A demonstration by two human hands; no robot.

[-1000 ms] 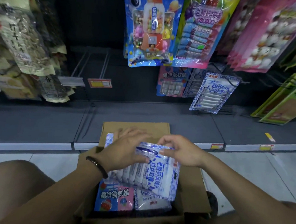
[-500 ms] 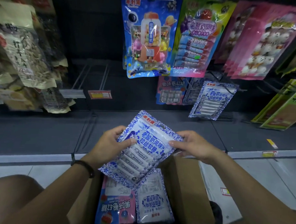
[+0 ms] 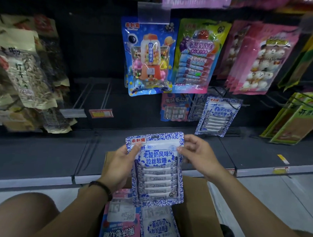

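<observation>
Here, left hand [image 3: 121, 163] and right hand [image 3: 198, 156], grips tight on upright candy packet [image 3: 156, 174].

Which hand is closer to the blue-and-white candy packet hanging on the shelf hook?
Right. The right hand is just below and left of the hanging packet; the left hand is farther left, across the held packet, which both grip.

Setting: retail shop, snack aisle. Evidence: sweet packets [image 3: 148, 58] hung in rows on a dark back wall; bare wire hooks [image 3: 106, 95] ending in a red price tag [image 3: 101, 113]; bags of dried food [image 3: 25, 75] at left; low grey shelf [image 3: 32, 153] with price labels [image 3: 280, 169] along its front edge; open cardboard box [image 3: 198, 211] of packets on the tiled floor [image 3: 275, 197].
</observation>
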